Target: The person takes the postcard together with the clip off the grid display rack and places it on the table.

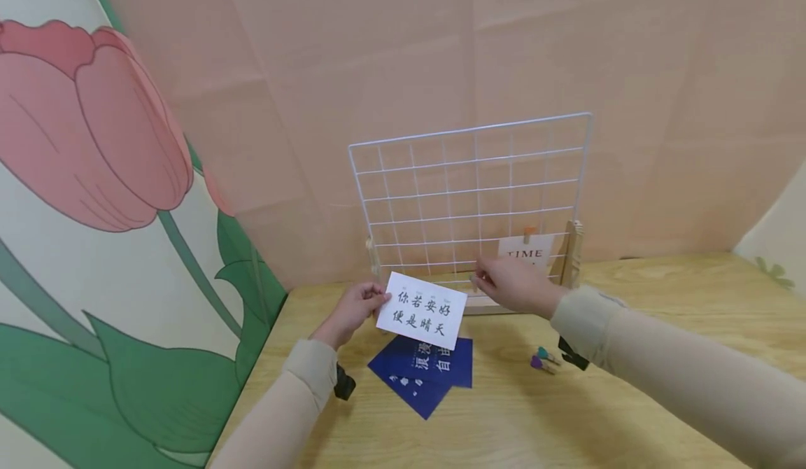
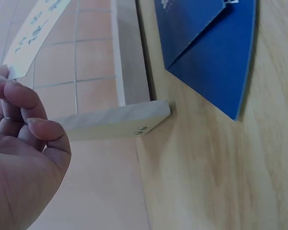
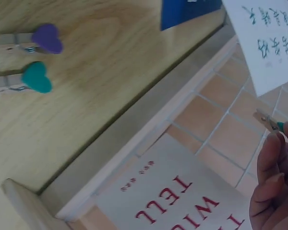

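Note:
My left hand (image 1: 357, 309) pinches the left edge of a white card (image 1: 420, 311) with dark handwritten characters, held up in front of the wire grid (image 1: 469, 196). My right hand (image 1: 518, 283) pinches a small wooden clothespin (image 3: 267, 120) with a bit of green on it, just beyond the card's right edge. Behind the right hand, a "TIME" card (image 1: 525, 246) hangs on the grid under an orange clothespin (image 1: 529, 232); the hand covers part of that card. In the left wrist view, the white card (image 2: 32, 40) slants up from the fingertips.
Blue cards (image 1: 423, 378) lie overlapping on the wooden table (image 1: 504, 427) below the white card. To the right rest two clothespins, one with a purple heart (image 3: 48, 38) and one with a green heart (image 3: 37, 77). Wooden feet (image 1: 572, 253) support the grid.

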A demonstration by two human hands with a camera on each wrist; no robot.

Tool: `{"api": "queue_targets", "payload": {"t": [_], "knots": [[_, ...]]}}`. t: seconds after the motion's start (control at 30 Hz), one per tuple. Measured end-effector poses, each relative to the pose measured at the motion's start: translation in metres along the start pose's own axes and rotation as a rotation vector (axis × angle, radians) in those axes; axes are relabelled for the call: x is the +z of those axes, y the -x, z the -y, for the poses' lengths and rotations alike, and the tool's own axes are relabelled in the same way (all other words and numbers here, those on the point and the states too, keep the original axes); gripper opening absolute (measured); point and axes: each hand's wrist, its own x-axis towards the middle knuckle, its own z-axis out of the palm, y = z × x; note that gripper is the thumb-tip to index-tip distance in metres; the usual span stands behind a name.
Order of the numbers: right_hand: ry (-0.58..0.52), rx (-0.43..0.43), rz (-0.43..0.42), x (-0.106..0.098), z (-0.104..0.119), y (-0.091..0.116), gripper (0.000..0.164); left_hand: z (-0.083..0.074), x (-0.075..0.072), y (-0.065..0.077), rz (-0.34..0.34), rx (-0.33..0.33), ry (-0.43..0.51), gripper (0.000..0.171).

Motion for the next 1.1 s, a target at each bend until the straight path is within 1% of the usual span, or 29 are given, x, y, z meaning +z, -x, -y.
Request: {"api": "queue_targets", "payload": {"t": [0.1,0.17,0.3,0.4,0.5,0.67,0.73,0.87,0.97,1.03,1.1], "knots": [[0.021,-0.019,0.006,0.000,-0.005,0.006,0.011,0.002,0.000,0.000,0.030,-0.016,-0.011,0.011],[0.028,-0.018,0.017,0.000,-0.009,0.009,0.011,0.003,0.000,0.001,0.042,-0.027,-0.022,0.011],[-0.003,-0.021,0.056,0.003,-0.017,0.015,0.011,0.008,-0.002,0.004,0.071,-0.049,-0.048,0.011],[-0.015,-0.039,0.117,0.005,-0.020,0.020,0.012,0.012,-0.005,0.006,0.104,-0.065,-0.057,0.011],[-0.016,-0.091,0.193,0.005,-0.023,0.025,0.013,0.015,-0.007,0.007,0.138,-0.079,-0.065,0.012],[0.044,-0.143,0.301,0.008,-0.028,0.032,0.015,0.017,-0.009,0.008,0.167,-0.108,-0.096,0.011],[0.066,-0.142,0.334,0.009,-0.029,0.034,0.016,0.018,-0.009,0.009,0.174,-0.119,-0.121,0.011],[0.053,-0.082,0.409,0.010,-0.028,0.038,0.015,0.019,-0.009,0.010,0.189,-0.135,-0.167,0.014],[0.045,-0.027,0.450,0.010,-0.029,0.040,0.015,0.020,-0.008,0.010,0.202,-0.120,-0.198,0.016],[0.041,-0.005,0.476,0.012,-0.030,0.041,0.015,0.021,-0.008,0.011,0.211,-0.103,-0.231,0.016],[0.033,0.010,0.494,0.014,-0.030,0.041,0.015,0.023,-0.007,0.011,0.221,-0.078,-0.298,0.017]]}}
